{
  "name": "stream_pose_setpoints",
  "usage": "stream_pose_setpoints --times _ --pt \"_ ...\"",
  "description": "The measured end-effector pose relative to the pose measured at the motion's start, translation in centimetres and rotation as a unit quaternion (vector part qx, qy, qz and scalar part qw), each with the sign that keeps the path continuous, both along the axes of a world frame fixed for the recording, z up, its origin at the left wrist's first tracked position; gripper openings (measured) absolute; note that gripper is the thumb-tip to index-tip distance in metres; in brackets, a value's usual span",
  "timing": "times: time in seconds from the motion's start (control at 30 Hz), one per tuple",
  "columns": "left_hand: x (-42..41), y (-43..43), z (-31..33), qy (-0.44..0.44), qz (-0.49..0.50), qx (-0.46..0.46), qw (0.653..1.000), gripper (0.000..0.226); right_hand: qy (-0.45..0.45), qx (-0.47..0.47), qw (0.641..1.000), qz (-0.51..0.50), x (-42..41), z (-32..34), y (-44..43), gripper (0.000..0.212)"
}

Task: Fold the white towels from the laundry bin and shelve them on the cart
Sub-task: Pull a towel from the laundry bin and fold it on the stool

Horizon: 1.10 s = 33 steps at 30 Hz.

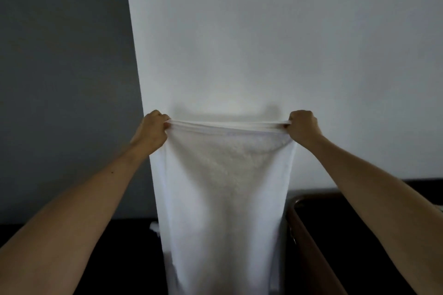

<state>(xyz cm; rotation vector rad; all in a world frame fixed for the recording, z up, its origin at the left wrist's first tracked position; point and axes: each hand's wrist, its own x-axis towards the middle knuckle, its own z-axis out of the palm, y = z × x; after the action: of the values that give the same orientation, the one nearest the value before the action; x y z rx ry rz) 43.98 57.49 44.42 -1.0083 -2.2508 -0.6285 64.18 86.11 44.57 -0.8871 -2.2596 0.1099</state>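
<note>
Person stands facing a white wall (263, 31), both bare arms stretched out ahead. The white towel (225, 199) is held up in the air between the hands and hangs straight down in front of the wall. Its lower end runs out of the bottom of the view.

The left hand (153, 127) is curled tight, gripping the towel's top left corner, knuckles up. The right hand (302, 124) is also curled, pinching the top right corner. The top edge is pulled fairly taut between them with a slight sag in the middle. More than one layer shows along that edge, so the towel looks doubled over. The terry texture is visible on the near face.

A grey wall (60, 67) is on the left, meeting the white one at a vertical line just behind the left hand. A brown-rimmed container (309, 242) sits low on the right, near the towel's right edge; its inside is dark and I cannot tell what is in it. A small white scrap (154, 227) pokes out beside the towel's left edge, low down; I cannot tell what it is. The area below the grey wall is dark.
</note>
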Motion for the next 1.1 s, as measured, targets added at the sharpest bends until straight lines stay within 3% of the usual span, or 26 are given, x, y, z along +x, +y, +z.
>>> stream_pose_setpoints --times 0.33,0.7,1.0,1.1 --pt "6.1 -8.6 -5.4 -0.050 -0.054 -0.012 0.997 0.026 -0.057 -0.032 0.997 -0.042 7.0 -3.2 -7.9 0.021" --pt "17.2 -19.9 -13.9 -0.132 -0.105 -0.068 0.983 0.022 -0.156 -0.089 0.982 -0.056 20.0 -11.9 -20.0 0.023" --pt "30.5 -28.3 -20.7 -0.212 -0.065 -0.090 0.971 0.021 -0.336 -0.085 0.938 -0.007 31.2 -17.9 -27.5 0.031" --pt "35.7 -31.0 -24.8 -0.249 -0.052 -0.124 0.959 0.020 -0.409 -0.101 0.907 0.022 35.3 -21.8 -29.6 0.029"
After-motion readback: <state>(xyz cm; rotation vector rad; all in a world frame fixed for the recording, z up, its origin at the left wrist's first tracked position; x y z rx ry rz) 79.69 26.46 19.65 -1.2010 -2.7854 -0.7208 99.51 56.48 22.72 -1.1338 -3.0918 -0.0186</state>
